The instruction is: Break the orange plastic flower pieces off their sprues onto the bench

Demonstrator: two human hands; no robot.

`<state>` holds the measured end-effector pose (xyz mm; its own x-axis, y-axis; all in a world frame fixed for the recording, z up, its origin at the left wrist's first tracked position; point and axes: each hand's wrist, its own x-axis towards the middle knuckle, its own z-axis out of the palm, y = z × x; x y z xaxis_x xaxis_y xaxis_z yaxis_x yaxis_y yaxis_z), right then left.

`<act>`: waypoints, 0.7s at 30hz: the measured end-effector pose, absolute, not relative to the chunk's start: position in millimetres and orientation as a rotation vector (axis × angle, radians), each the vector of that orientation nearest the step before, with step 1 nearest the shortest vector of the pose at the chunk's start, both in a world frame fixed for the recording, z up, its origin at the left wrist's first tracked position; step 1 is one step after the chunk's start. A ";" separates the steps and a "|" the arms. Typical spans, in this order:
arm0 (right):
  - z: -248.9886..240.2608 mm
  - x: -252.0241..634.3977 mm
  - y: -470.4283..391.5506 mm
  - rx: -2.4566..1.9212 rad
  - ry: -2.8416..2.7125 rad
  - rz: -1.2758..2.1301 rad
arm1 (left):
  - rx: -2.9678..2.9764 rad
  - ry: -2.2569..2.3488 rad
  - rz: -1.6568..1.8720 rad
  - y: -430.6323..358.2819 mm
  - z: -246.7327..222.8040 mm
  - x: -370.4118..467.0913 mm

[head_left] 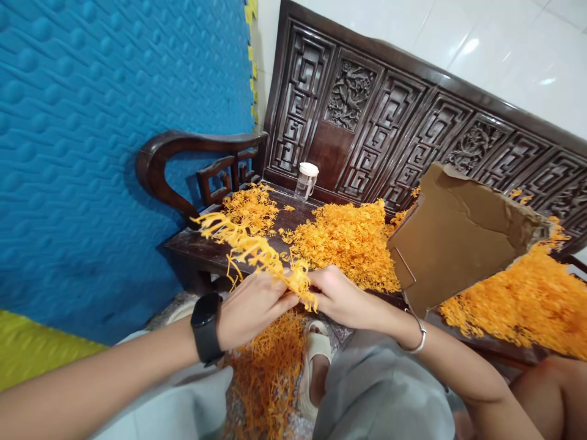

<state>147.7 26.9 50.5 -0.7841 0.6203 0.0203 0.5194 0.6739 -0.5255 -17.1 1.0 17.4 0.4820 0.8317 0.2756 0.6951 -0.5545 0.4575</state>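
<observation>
The left hand [252, 302] is pinching a curly orange strand [262, 256] above the tabletop [298, 214]'s front edge, its end pointing toward the left front corner. The right hand [342, 299] is curling beside it, fingertips hidden, its grip impossible to tell. Cardboard [463, 238] is partly covering an orange heap [527, 305].

On the bench [331, 150], a strand pile [346, 244] lies left of cardboard [458, 232], before a jug [305, 183].
</observation>
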 end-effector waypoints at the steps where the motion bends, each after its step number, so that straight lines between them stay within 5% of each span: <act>1: 48.6 147.8 28.6 -0.941 -2.708 0.714 | 2.479 1.312 0.642 1.2 17.4 -16.4; 6: 32.6 158.4 47.6 -1.274 -2.697 0.364 | 2.403 1.437 0.667 3.1 21.0 -20.2; 21: 30.0 173.9 45.0 -0.856 -2.628 0.537 | 1.787 1.310 0.864 11.1 13.6 -36.4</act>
